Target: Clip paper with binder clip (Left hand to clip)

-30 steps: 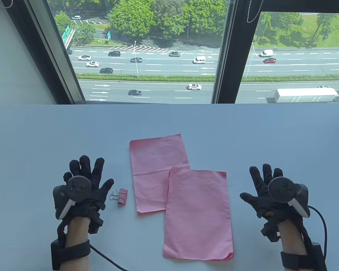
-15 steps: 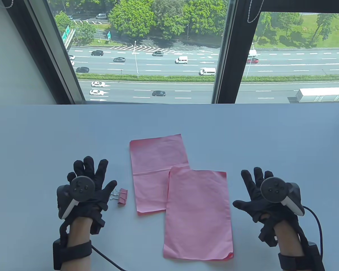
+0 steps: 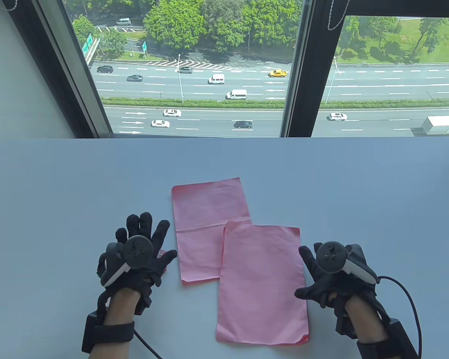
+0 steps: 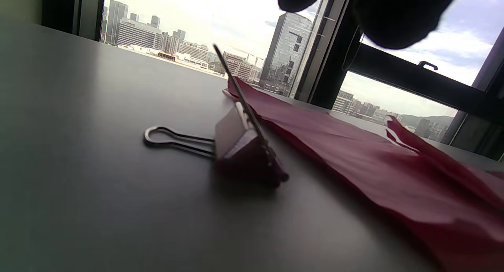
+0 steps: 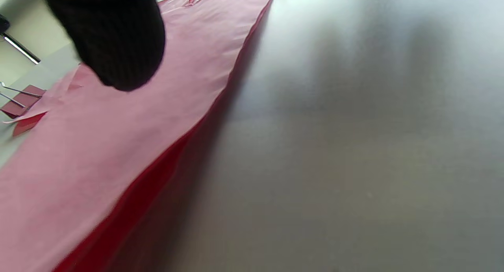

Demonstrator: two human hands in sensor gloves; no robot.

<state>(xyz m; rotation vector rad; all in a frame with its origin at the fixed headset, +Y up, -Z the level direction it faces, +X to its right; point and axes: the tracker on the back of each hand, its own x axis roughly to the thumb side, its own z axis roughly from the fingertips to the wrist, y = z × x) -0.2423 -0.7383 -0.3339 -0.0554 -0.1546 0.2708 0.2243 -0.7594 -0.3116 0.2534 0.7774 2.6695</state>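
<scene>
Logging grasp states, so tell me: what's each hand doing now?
Left hand: open, holding nothing, above the pink metal binder clip.
Right hand: open, holding nothing.

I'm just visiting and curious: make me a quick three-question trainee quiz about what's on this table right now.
1. True or false: the left hand already holds the binder clip.
2. How many pink paper sheets lie on the table? A) one B) two C) three
3. Fill in: the near pink sheet partly ______ the far pink sheet.

Key:
1. False. In the left wrist view the clip lies on the table with the gloved fingers above it, apart.
2. B
3. overlaps. Its far left corner lies on top.
</scene>
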